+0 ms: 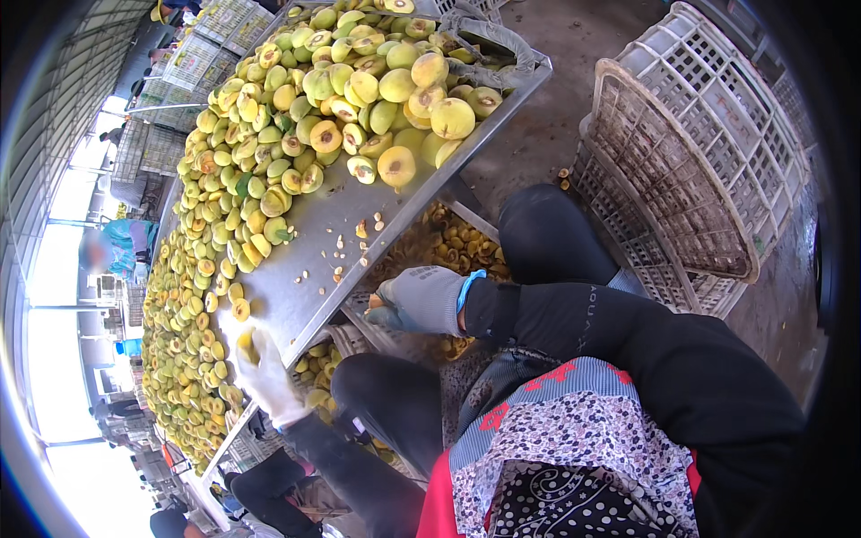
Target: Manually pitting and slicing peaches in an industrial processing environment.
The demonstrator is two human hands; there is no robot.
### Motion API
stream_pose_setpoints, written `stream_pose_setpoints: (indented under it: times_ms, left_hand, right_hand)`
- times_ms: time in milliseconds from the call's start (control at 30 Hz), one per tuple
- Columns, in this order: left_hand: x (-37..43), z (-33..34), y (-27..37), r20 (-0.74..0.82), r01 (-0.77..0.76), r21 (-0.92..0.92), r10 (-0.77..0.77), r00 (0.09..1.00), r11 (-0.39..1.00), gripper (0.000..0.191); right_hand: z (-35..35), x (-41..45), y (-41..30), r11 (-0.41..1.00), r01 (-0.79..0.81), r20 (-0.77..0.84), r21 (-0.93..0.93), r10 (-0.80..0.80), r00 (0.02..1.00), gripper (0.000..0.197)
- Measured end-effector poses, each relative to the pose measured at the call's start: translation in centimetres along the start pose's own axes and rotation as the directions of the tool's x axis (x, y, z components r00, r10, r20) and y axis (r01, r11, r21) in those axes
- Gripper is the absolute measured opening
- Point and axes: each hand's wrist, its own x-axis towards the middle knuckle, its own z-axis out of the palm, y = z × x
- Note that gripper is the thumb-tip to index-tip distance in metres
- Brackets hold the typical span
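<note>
My left hand (266,376), in a white glove, holds a yellow-green stone fruit piece (248,347) over the near edge of a metal table (296,269). My right hand (420,299), in a grey glove with a blue band at the wrist, is curled beyond the table's edge, above the containers below. A small orange-brown thing shows at its fingertips; whether it is fruit or a bare fingertip I cannot tell. A large heap of halved yellow-green stone fruit (269,168) covers much of the table. Loose kernels (338,270) lie on the bare metal nearby.
Stained plastic crates (699,134) stand at the right. Fruit pieces (464,245) fill a container under the table, by my knees. A grey wrapped loop (494,33) lies at the table's far corner. A person (128,245) sits across the table; another person's legs (272,487) are at lower left.
</note>
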Motion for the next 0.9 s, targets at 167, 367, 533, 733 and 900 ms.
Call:
stream_pose_setpoints:
  times_ms: [167, 367, 533, 733, 900]
  left_hand:
    - [5.2, 14.0, 8.8, 0.471, -0.445, -0.079, 0.427, 0.772, 0.892, 0.056]
    - [9.7, 24.2, 8.1, 0.736, -0.664, 0.141, 0.371, 0.566, 0.734, 0.068]
    - [10.4, 21.7, 5.8, 0.795, -0.237, -0.098, 0.219, 0.565, 0.966, 0.046]
    - [2.9, 13.8, 7.9, 0.496, 0.196, -0.44, 0.054, 0.867, 0.876, 0.031]
    - [-3.5, 12.8, 7.8, 0.354, 0.115, -0.635, 0.155, 0.922, 0.764, 0.049]
  right_hand:
    - [-2.5, -0.8, 0.8, 0.998, -0.024, -0.175, -0.052, 0.015, 0.984, 0.038]
    - [-4.2, -0.5, 0.5, 0.993, -0.104, -0.186, -0.059, 0.091, 0.978, 0.037]
    - [-4.5, -0.1, 0.3, 0.997, -0.068, -0.302, 0.033, 0.075, 0.95, 0.041]
    - [-3.0, 0.7, 0.5, 0.98, 0.068, -0.374, 0.189, 0.008, 0.927, 0.045]
    - [-0.7, 1.2, 0.0, 0.965, 0.116, -0.29, 0.234, -0.045, 0.956, 0.047]
